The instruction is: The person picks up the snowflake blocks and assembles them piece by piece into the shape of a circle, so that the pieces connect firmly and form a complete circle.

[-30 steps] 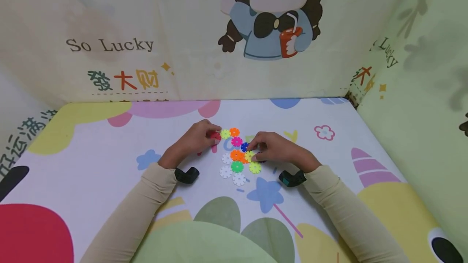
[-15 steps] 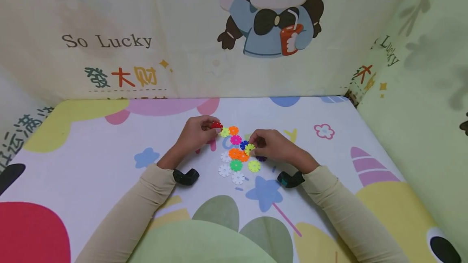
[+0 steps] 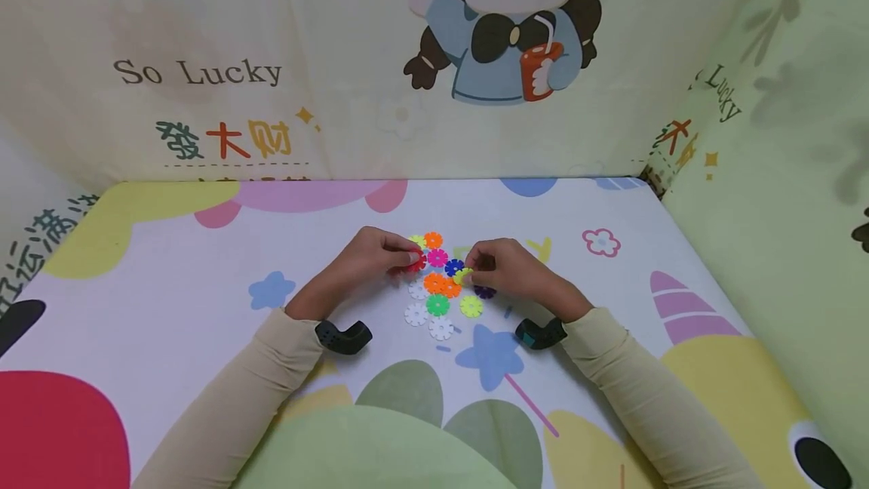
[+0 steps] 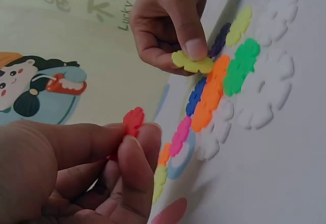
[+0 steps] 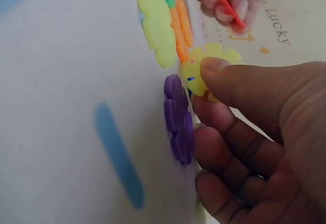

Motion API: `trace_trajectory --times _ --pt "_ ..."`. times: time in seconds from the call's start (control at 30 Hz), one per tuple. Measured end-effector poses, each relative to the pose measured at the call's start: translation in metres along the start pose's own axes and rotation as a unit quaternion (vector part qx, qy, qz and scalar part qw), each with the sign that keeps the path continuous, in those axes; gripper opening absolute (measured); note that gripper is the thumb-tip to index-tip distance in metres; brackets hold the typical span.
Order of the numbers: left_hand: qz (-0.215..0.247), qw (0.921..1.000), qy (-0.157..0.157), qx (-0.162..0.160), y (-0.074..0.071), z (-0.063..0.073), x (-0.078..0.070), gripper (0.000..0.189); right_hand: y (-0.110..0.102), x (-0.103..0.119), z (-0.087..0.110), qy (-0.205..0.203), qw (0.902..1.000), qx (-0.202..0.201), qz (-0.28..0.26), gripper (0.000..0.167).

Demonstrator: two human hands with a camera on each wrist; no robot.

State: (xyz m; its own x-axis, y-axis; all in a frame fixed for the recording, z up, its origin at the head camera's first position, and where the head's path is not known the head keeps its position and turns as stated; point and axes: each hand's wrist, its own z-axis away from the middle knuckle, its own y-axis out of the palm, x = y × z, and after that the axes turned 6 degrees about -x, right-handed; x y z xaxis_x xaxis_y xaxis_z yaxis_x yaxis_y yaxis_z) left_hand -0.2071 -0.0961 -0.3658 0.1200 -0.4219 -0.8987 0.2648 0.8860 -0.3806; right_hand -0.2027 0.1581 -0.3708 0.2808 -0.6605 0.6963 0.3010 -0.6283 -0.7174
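Observation:
My left hand pinches a red snowflake disc between thumb and fingers, held over the upper left of a scatter of discs. In my right hand a yellow snowflake disc is pinched by its edge between thumb and forefinger, raised off the table. Right beneath the right fingers lie a purple disc and a blue disc. A pink disc is between the two hands. The held discs are apart from each other.
Orange discs, a green disc, a yellow-green disc and several white discs lie nearer me on the printed tablecloth. An orange disc lies at the far side. A printed curtain stands behind the table.
My left hand lifted the red disc, then moved right and nearer me with it, now overlapping the far yellow disc. My right hand raised its yellow disc and has turned it slightly.

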Motion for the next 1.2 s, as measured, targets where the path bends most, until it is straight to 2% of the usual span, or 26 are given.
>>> trace_trajectory --times 0.17,0.37,0.53,0.7,0.9,1.07,1.2 --pt "0.073 0.9972 -0.01 0.011 0.002 0.003 -0.003 0.026 -0.001 0.001 0.002 -0.006 0.9999 -0.009 0.001 0.01" --pt "0.104 0.9936 -0.036 0.023 0.01 0.007 -0.007 0.024 -0.002 0.002 0.002 -0.026 0.9995 -0.016 0.004 0.018" --pt "0.14 0.9887 -0.049 0.022 0.016 0.008 -0.007 0.025 -0.002 0.005 0.002 -0.039 0.9986 -0.035 -0.003 0.014" --pt "0.138 0.9895 -0.04 0.018 0.02 0.009 -0.006 0.025 -0.002 0.011 0.004 -0.045 0.9969 -0.061 -0.019 0.013" --pt "0.126 0.9909 -0.021 0.043 0.022 0.012 -0.005 0.024 0.0 0.012 0.008 -0.056 0.995 -0.065 -0.052 0.012" --pt "0.129 0.9907 -0.023 0.038 0.024 0.014 -0.006 0.024 0.001 0.015 0.011 -0.071 0.9927 -0.083 -0.052 0.009" --pt "0.127 0.991 -0.02 0.039 0.025 0.016 -0.007 0.022 0.003 0.015 0.014 -0.069 0.9927 -0.082 -0.056 0.008"
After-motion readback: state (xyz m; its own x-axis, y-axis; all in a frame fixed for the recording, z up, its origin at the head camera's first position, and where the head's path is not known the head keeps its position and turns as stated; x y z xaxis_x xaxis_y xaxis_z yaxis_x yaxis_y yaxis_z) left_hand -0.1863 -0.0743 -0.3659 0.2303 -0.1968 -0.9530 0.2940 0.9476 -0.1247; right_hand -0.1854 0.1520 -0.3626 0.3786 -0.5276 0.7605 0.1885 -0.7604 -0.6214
